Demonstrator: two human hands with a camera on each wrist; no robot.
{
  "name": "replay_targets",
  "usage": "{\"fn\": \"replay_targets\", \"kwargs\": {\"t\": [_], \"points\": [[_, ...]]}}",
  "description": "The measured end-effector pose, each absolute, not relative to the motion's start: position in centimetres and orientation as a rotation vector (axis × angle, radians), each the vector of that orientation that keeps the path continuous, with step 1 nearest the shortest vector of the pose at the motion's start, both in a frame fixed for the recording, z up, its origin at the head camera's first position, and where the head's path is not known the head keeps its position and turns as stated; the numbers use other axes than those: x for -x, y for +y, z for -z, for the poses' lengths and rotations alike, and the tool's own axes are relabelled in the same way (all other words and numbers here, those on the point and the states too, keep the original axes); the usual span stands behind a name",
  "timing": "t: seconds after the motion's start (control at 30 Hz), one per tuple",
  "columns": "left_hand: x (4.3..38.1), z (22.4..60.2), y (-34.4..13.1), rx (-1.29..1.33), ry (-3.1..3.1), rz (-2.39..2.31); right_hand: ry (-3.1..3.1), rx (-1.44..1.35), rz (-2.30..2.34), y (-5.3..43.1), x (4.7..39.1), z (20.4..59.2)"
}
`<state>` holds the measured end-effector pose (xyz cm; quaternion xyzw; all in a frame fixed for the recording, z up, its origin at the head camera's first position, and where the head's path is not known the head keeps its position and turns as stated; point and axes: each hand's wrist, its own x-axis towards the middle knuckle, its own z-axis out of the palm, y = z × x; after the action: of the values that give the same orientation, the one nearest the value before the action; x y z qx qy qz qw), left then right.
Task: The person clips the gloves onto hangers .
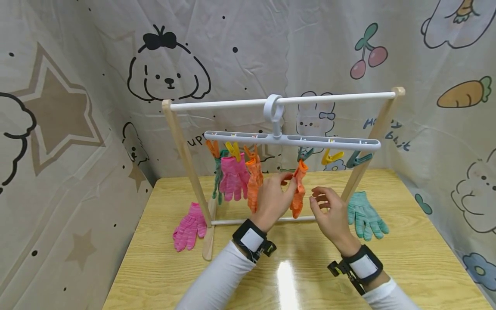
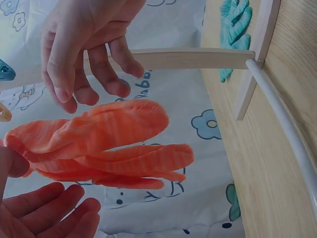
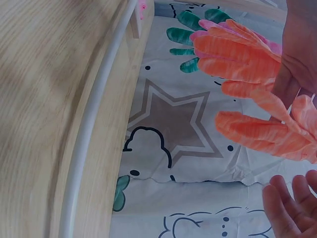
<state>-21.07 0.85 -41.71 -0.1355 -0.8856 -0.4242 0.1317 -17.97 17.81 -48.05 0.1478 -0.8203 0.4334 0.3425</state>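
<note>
Left hand (image 1: 273,200) pinching hanging orange glove (image 1: 298,193) near its clipped top; right hand (image 1: 329,211) just beside, fingers loosely spread, holding nothing. Teal glove (image 1: 364,215) flat near counter's (image 1: 407,258) back right corner.

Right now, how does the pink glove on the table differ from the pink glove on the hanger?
The pink glove on the table lies flat beside the rack's wooden foot; the pink glove on the hanger hangs fingers-down from a yellow clip. The first lies alone, the second sits between other hung gloves. Both look alike in colour and knit.
</note>
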Motion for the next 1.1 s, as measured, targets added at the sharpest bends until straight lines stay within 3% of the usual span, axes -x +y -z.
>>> {"fn": "replay_targets", "kwargs": {"t": [1.1], "points": [[18.3, 47.5, -1.7, 0.347, -2.585, 1.335, -2.389, -0.382, -1.121, 18.1, 15.7, 51.4]]}}
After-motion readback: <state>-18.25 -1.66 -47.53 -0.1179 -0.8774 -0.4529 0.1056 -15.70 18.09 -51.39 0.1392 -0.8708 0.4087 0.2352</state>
